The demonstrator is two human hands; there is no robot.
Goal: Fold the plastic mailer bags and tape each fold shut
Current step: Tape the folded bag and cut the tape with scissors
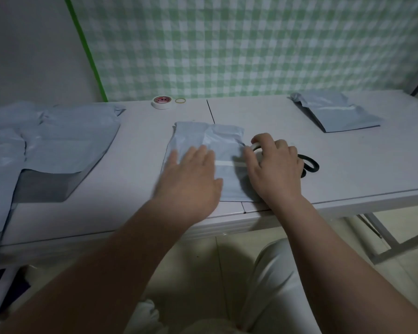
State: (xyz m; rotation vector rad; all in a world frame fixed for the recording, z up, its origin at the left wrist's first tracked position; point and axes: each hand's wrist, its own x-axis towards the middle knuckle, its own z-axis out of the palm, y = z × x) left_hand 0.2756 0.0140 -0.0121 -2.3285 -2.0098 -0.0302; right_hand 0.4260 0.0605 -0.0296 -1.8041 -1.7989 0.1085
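Note:
A folded pale grey mailer bag (203,137) lies in the middle of the white table (135,189). A strip of white tape (223,163) runs across its fold. My left hand (191,179) lies flat on the bag with fingers straight, pressing it down. My right hand (273,165) is at the bag's right edge, fingers curled round a white tape roll (255,147) from which the strip stretches. Black scissors (310,165) lie just right of that hand, partly hidden by it.
A pile of unfolded mailer bags (58,145) covers the table's left end and hangs over the edge. A folded bag (336,112) lies at the back right. A second tape roll (162,102) and a rubber band (180,100) sit near the checked curtain.

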